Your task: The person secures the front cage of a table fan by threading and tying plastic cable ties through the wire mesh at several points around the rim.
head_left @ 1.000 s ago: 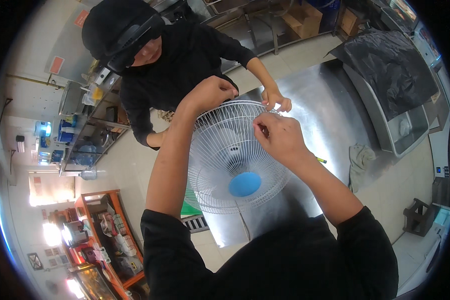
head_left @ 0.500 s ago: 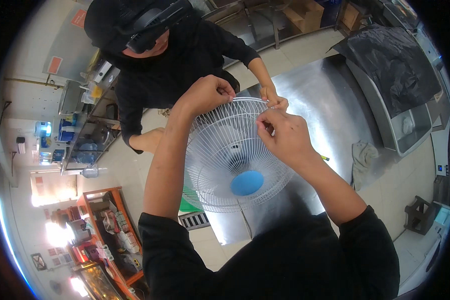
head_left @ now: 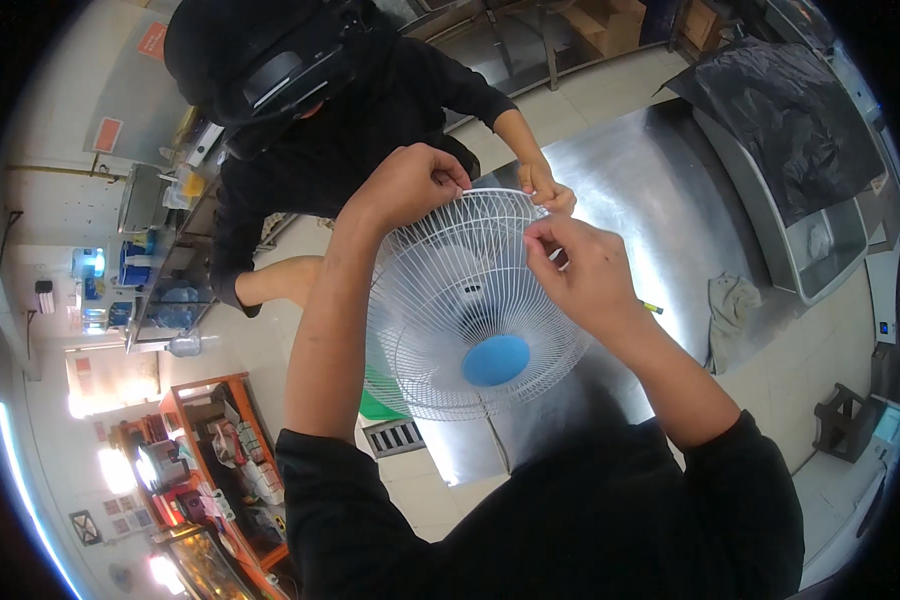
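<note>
A white wire fan guard point(head_left: 432, 300) with a round blue centre cap point(head_left: 495, 360) stands tilted between me and a co-worker. Thumb and fingers of my left hand point(head_left: 410, 187) pinch its top rim from the left. My right hand point(head_left: 585, 268) is closed, its fingertips pressed together at the guard's upper right edge; just what lies between them is hidden. Right between my two hands, a co-worker's hand point(head_left: 548, 190) grips the same rim. The co-worker's other hand is hidden behind my left forearm.
Beneath the guard is a shiny steel table point(head_left: 660, 220). A grey cloth point(head_left: 732, 308) lies on its right part, near a steel basin point(head_left: 820, 265) partly covered by a black plastic bag point(head_left: 785, 130). At left stands an orange shelf point(head_left: 225, 440); a floor drain point(head_left: 394, 438) lies below.
My right hand has shifted slightly right and down along the guard's edge. The co-worker's head has bent lower. My left hand stays at the rim.
</note>
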The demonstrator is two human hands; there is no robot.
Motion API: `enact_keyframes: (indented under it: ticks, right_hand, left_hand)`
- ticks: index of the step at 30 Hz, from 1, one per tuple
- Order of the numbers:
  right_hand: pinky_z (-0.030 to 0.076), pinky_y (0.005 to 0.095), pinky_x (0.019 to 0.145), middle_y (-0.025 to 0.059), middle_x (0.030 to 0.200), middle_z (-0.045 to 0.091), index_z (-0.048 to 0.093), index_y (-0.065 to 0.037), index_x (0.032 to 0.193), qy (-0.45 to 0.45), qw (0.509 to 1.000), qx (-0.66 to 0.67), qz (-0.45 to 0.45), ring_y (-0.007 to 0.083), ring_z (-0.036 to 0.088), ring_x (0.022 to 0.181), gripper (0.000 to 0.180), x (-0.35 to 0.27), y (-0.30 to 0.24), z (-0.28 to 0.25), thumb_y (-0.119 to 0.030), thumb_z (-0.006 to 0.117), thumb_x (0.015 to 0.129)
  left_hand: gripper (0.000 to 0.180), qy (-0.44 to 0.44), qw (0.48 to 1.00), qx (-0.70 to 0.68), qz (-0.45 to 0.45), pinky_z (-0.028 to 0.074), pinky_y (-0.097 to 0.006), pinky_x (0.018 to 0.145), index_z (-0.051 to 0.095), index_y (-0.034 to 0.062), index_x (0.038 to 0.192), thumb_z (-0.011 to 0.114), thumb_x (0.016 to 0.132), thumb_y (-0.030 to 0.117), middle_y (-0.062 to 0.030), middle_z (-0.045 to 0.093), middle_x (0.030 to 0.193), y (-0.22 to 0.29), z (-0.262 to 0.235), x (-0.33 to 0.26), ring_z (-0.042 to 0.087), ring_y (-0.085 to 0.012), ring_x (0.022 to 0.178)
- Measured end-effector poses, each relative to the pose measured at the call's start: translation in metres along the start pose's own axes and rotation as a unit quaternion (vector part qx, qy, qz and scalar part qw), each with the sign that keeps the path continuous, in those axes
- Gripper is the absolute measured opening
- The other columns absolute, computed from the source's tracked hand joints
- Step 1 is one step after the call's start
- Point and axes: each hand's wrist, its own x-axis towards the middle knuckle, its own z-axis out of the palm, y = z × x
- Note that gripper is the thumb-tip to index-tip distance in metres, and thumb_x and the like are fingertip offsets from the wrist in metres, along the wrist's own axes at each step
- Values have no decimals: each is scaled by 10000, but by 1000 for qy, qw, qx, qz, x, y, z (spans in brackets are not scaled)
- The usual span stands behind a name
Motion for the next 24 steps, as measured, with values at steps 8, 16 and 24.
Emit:
enact_keyframes:
  ticks: [8, 16, 24]
  right_hand:
    - [566, 306, 617, 115, 772, 713, 646, -39, 879, -36, 991, -112, -61, 224, 726, 674, 76, 24, -5, 0, -65, 711, 847]
    - [551, 365, 633, 85, 757, 692, 637, -63, 852, -47, 985, -151, -63, 261, 700, 675, 81, 39, 3, 10, -97, 709, 838]
    - [540, 387, 624, 99, 775, 689, 623, -65, 831, -25, 981, -167, -90, 285, 686, 687, 85, 45, 7, 31, -88, 705, 825]
  left_hand:
    - [214, -15, 1000, -5, -15, 548, -315, 787, 773, 7, 1012, 717, 823, 90, -122, 759, 869, 3, -1, 5, 706, -178, 794]
    - [254, -47, 999, -1, -16, 545, -312, 798, 773, -1, 1023, 715, 845, 170, -131, 763, 908, -13, -1, 19, 705, -174, 825]
    - [246, -80, 991, -13, -108, 511, -314, 669, 786, 12, 975, 706, 853, 210, -77, 728, 821, -16, 4, 38, 616, -146, 703]
